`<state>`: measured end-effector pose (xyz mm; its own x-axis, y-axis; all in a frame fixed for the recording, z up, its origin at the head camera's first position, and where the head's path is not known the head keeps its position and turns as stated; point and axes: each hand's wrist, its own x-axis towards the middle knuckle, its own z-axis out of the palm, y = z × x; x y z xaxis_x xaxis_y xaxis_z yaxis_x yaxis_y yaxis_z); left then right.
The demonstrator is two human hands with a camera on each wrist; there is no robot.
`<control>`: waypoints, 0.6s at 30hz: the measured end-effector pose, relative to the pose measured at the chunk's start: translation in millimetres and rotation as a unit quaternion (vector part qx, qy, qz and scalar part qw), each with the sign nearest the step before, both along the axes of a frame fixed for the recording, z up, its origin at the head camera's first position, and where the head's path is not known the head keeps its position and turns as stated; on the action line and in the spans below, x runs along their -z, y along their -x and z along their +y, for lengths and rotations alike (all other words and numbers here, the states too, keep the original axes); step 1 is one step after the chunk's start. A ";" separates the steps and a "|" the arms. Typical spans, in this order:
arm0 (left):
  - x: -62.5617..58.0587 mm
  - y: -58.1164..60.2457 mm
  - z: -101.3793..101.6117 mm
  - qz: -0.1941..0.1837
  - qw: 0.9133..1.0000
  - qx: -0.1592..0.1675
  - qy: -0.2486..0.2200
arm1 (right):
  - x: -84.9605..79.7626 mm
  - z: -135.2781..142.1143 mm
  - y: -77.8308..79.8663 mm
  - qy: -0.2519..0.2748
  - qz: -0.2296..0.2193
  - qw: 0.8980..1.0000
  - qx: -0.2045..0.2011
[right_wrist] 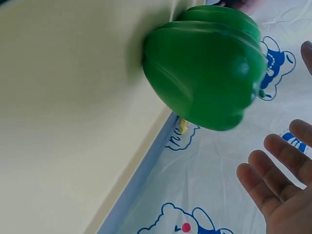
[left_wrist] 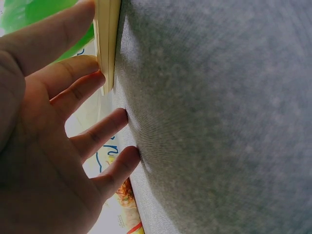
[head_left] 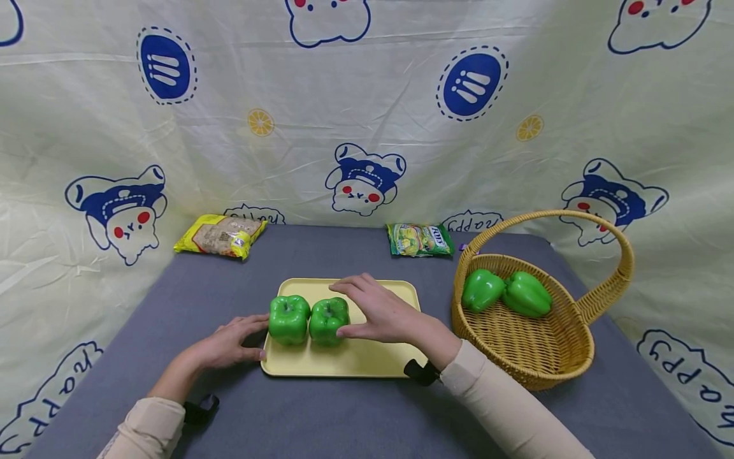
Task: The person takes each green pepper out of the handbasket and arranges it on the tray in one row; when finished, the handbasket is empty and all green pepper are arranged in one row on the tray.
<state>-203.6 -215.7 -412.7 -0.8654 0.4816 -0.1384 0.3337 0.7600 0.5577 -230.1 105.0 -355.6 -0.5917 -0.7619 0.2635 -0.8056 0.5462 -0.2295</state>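
Nearest the camera are my two sleeves, a beige left sleeve (head_left: 146, 424) and a beige right sleeve (head_left: 504, 395), reaching in from the bottom over a dark grey, cloth-covered surface (head_left: 344, 414). A black wrist strap (head_left: 202, 410) shows below the left cuff.

My left hand (head_left: 232, 341) is at the left end of a pale yellow, rectangular tray (head_left: 378, 360), its fingers spread and gripping nothing. Thumb and index tip meet the tray's edge, while the ring and little fingertips reach down to the surface.

My right hand (head_left: 384, 309) hangs over the middle of the tray, thumb and fingers well apart, with nothing held. Its thumb is just beside the right-hand one of two glossy green bell peppers; I cannot tell whether they touch.

Both peppers, the left pepper (head_left: 289, 320) and the right pepper (head_left: 329, 322), stand upright, stems up, close side by side on the tray's left half.

To my right sits a round, tan wicker basket (head_left: 530, 347) with a tall arched handle. Two more green peppers (head_left: 526, 294) lie on their sides in its far part. Towards the back of the surface are a yellow plastic bag (head_left: 223, 236) and a green snack packet (head_left: 420, 240), before a pale, cartoon-printed cloth (head_left: 241, 166).
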 end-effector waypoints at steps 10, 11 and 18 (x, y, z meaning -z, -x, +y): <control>1.4 -1.1 -0.8 0.004 1.000 -0.001 -0.004 | -11.6 22.4 -10.3 0.015 0.008 0.999 0.028; 1.4 -1.1 -0.8 0.003 1.000 -0.001 -0.004 | -13.2 25.0 -11.4 0.018 0.011 0.999 0.030; -0.1 -0.8 -0.3 0.001 1.000 0.001 -0.003 | -24.4 43.4 -17.5 0.037 0.027 0.998 0.054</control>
<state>-202.8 -216.0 -412.6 -0.8652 0.4833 -0.1338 0.3358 0.7565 0.5611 -212.6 148.4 -331.3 -0.6521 -0.6722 0.3506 -0.7557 0.6129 -0.2307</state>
